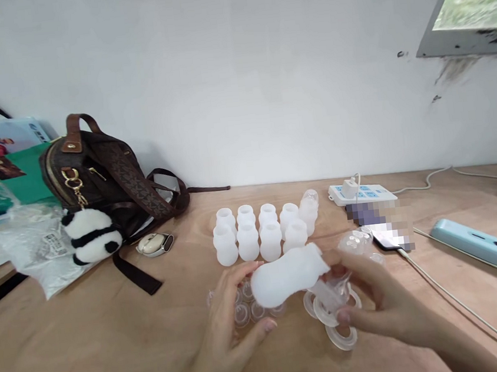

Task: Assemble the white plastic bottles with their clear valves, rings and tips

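My left hand [231, 324] cradles the fat end of a frosted white silicone bottle [287, 276] that lies sideways above the wooden table [92, 350]. At the bottle's neck, my right hand [370, 291] pinches a clear ring with a nipple part [332, 301]. Beneath the hands lie several clear nipples [248, 310] and clear rings [342, 337]. Several more white bottles [257, 232] stand upright in two rows just behind.
A brown backpack [101, 178] with a panda charm [91, 235] sits at the left, beside plastic bags [32, 244]. At the right are a white power strip [360, 193], a phone [389, 236] on a cable, and a light blue case [471, 240].
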The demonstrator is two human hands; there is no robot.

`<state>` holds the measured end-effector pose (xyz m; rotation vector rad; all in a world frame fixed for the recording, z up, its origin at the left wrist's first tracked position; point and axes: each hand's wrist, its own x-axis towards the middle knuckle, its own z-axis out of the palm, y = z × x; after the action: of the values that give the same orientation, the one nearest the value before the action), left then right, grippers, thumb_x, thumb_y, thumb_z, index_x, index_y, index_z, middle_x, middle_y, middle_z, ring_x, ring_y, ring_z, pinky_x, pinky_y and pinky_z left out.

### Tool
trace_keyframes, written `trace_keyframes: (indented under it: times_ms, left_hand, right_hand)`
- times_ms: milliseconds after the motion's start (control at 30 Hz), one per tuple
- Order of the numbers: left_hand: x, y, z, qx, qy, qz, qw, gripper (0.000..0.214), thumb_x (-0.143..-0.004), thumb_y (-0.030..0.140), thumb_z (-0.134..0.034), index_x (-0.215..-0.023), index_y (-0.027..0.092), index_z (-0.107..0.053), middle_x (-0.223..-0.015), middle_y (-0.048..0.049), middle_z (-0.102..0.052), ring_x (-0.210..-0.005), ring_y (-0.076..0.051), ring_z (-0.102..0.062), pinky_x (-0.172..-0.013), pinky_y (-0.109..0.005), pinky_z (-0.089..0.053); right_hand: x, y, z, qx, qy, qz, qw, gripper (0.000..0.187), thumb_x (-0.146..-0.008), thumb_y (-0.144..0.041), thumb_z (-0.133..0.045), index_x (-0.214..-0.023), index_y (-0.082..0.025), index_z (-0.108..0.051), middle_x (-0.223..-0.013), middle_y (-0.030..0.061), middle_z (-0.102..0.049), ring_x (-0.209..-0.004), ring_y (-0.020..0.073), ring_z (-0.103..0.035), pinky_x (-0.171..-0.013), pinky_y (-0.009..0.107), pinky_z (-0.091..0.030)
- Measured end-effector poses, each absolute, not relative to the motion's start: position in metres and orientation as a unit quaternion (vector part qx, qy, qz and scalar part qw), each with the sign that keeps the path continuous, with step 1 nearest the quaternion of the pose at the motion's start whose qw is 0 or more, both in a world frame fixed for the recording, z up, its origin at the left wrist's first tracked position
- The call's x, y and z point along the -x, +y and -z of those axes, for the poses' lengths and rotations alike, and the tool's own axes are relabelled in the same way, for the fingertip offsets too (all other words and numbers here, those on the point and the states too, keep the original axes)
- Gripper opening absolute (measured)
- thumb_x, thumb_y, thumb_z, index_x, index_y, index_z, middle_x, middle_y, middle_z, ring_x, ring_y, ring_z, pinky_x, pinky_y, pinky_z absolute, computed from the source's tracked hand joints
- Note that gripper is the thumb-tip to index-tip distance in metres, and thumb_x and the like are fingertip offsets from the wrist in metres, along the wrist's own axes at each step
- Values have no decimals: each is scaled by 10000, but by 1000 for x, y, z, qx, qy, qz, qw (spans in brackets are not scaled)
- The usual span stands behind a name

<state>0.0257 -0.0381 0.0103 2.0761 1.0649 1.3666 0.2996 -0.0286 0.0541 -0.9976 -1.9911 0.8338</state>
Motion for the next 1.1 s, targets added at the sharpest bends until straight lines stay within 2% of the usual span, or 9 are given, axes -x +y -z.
trace_keyframes:
  times_ms: [133, 333, 567, 733, 833, 933, 1033, 1100]
  left_hand:
    - [-26, -39, -12, -753, 379, -497, 206, 403, -968, 264, -550, -1359, 330, -475, -1275, -64, -615, -1176, -248, -569, -981, -360, -460]
    - [-28, -40, -14, -748, 384, -508, 188, 319, -971, 199, -521, -1273, 304, -515, -1203, -53, -621, -1155, -230, -571, -979, -344, -437]
    - [-26, -41, -14, -749, 379, -516, 171, 258, -977, 153, -483, -1199, 273, -537, -1112, -46, -617, -1075, -217, -573, -933, -328, -425]
    - [-26, -41, -16, -755, 377, -512, 160, 270, -965, 118, -482, -1183, 266, -541, -1096, -30, -621, -1050, -203, -567, -920, -310, -404]
    - [-26, -41, -17, -758, 380, -507, 154, 262, -956, 107, -490, -1155, 267, -548, -1069, -14, -630, -1022, -193, -568, -907, -300, -382]
    - [-27, -41, -18, -762, 375, -506, 152, 265, -950, 95, -491, -1140, 269, -550, -1050, 0, -634, -998, -182, -569, -900, -291, -360]
    - [-28, -43, -17, -767, 366, -500, 168, 280, -946, 83, -493, -1142, 273, -556, -1054, -2, -634, -998, -180, -571, -892, -286, -362]
    - [-29, -45, -16, -773, 350, -492, 196, 282, -948, 80, -497, -1138, 276, -566, -1052, -6, -635, -981, -178, -576, -875, -279, -378]
  right_hand:
    - [-335, -15, -88, 473, -771, -226, 362, 375, -853, -504, -691, -1142, -272, -632, -999, 61, -696, -926, 261, -656, -787, 382, -552]
    - [-358, 15, -135, 543, -786, -113, 273, 378, -879, -609, -593, -931, -239, -652, -859, 46, -687, -784, 232, -632, -662, 344, -489]
    - [-340, 52, -122, 577, -792, -141, 143, 378, -867, -580, -578, -759, -218, -598, -726, 16, -619, -631, 182, -559, -550, 296, -407]
    - [-325, 57, -110, 576, -794, -166, 102, 337, -825, -528, -637, -737, -205, -594, -712, 10, -590, -601, 163, -522, -509, 272, -371]
    - [-328, 48, -114, 593, -780, -150, 129, 308, -849, -515, -619, -939, -222, -655, -823, 35, -663, -687, 203, -602, -556, 290, -434]
    - [-334, 30, -119, 584, -777, -115, 206, 394, -870, -569, -604, -1124, -269, -623, -948, 47, -700, -859, 255, -657, -662, 343, -509]
    - [-328, 9, -110, 534, -778, -84, 321, 388, -872, -560, -639, -1126, -273, -579, -988, 44, -703, -925, 259, -672, -732, 374, -547]
    - [-313, -5, -92, 468, -790, -80, 388, 308, -882, -489, -677, -1048, -257, -561, -988, 45, -704, -909, 234, -691, -742, 352, -568]
